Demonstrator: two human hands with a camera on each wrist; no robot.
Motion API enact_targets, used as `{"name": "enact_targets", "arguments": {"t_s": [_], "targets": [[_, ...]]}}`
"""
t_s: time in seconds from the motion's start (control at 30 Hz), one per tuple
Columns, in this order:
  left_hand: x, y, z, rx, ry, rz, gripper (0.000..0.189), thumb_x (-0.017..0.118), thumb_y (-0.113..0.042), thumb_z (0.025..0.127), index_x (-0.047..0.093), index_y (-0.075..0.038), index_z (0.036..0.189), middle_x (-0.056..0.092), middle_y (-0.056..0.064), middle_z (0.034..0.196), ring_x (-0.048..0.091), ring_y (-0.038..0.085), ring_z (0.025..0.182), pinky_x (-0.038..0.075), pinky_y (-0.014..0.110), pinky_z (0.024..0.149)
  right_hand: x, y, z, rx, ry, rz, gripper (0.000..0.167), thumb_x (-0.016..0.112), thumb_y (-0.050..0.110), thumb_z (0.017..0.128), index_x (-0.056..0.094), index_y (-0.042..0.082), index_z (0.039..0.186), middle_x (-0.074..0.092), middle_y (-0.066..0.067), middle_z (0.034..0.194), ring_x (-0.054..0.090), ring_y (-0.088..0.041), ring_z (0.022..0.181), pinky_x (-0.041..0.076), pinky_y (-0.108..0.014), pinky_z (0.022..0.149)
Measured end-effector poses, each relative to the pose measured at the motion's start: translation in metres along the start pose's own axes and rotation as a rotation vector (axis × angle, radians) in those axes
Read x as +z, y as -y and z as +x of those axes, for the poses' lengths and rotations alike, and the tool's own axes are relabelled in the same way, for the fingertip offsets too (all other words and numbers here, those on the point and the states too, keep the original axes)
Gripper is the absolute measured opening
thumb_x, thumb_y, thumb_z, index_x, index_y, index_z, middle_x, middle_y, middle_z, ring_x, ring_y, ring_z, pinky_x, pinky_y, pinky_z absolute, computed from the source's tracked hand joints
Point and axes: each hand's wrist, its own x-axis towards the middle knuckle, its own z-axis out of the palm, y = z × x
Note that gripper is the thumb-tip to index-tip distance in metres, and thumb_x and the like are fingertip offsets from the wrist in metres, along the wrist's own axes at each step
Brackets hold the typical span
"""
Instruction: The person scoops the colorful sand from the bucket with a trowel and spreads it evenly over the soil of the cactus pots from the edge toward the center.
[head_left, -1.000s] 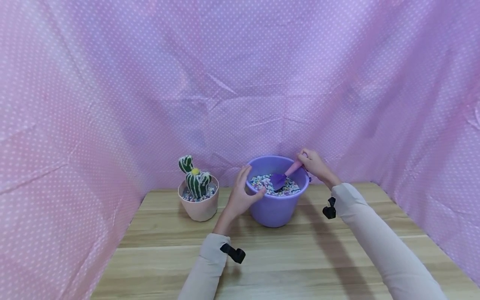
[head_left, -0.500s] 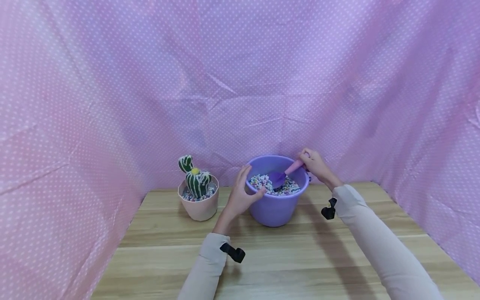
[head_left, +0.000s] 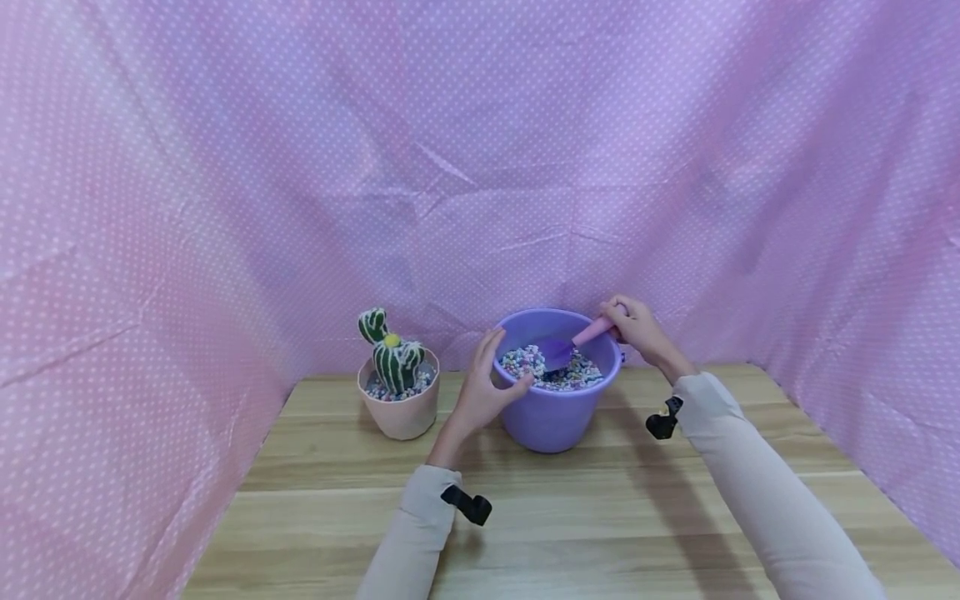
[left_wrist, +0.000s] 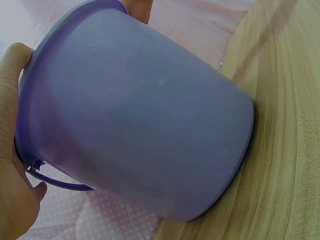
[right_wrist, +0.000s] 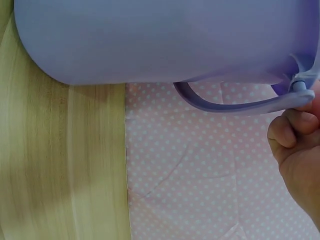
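A lilac bucket (head_left: 547,423) stands upright on the wooden table, part filled with small multicoloured pebbles (head_left: 522,361). My left hand (head_left: 478,392) grips its left rim, thumb at the front and fingers at the far side; the left wrist view shows the thumb over the edge of the bucket (left_wrist: 140,110). At the right rim, my right hand (head_left: 639,331) holds a small shovel by its pink handle (head_left: 592,331). The shovel's purple blade (head_left: 556,353) slants down into the pebbles, its tip hidden among them. Curled fingers of the right hand (right_wrist: 300,150) show in the right wrist view.
Left of the bucket stands a pale pink pot (head_left: 403,418) with a green-and-white cactus (head_left: 397,368) that bears a yellow flower, set in pebbles. The bucket's bail handle (right_wrist: 240,107) hangs down its back. Pink dotted cloth (head_left: 480,233) encloses the wooden table (head_left: 540,517).
My right hand has moved slightly right with the shovel, and its blade has shifted in the pebbles, which look more heaped on the left. The left hand stays on the rim.
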Motion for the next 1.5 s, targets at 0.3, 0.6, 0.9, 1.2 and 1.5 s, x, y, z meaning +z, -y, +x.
{"name": "enact_targets", "arguments": {"t_s": [0.3,0.6,0.9,1.2,1.5], "targets": [[-0.001,-0.001,-0.001,0.004,-0.003,-0.012,0.097,0.075,-0.049,0.085,0.026,-0.015,0.162,0.019,0.007,0.171,0.014,0.028,0.159,0.018,0.064,0.125,-0.001,-0.003,-0.002,-0.026,-0.028,0.069,0.027,0.051,0.017,0.107,0.055,0.003,0.084,0.054,0.002,0.059,0.042,-0.006,0.052,0.036,-0.018,0.049],[-0.001,0.0,-0.004,-0.005,0.0,-0.032,0.099,0.074,-0.053,0.084,0.025,-0.019,0.163,0.016,0.009,0.171,0.009,0.028,0.16,0.016,0.067,0.124,-0.001,-0.004,-0.004,0.082,0.024,0.212,0.025,0.049,0.021,0.108,0.056,0.009,0.087,0.063,0.008,0.063,0.042,-0.004,0.052,0.037,-0.015,0.048],[-0.002,-0.001,-0.003,-0.003,-0.002,-0.036,0.098,0.075,-0.05,0.084,0.026,-0.018,0.163,0.017,0.01,0.171,0.01,0.03,0.159,0.016,0.067,0.124,-0.003,-0.003,-0.005,0.127,0.059,0.317,0.023,0.047,0.022,0.109,0.058,0.007,0.096,0.055,0.005,0.061,0.046,-0.004,0.055,0.039,-0.015,0.05],[0.0,0.0,-0.003,-0.004,0.005,-0.052,0.098,0.075,-0.053,0.084,0.026,-0.017,0.162,0.016,0.01,0.171,0.011,0.031,0.159,0.017,0.069,0.122,-0.021,0.004,-0.011,0.165,0.163,0.373,0.027,0.043,0.021,0.111,0.063,0.007,0.1,0.06,0.003,0.067,0.047,-0.005,0.057,0.04,-0.016,0.052],[-0.001,-0.001,-0.004,-0.018,0.003,-0.041,0.097,0.075,-0.049,0.085,0.026,-0.019,0.162,0.016,0.01,0.172,0.011,0.03,0.159,0.016,0.067,0.123,-0.041,0.03,-0.011,0.165,0.214,0.396,0.033,0.04,0.018,0.111,0.066,0.012,0.092,0.061,0.001,0.065,0.047,-0.006,0.053,0.04,-0.017,0.052]]}}
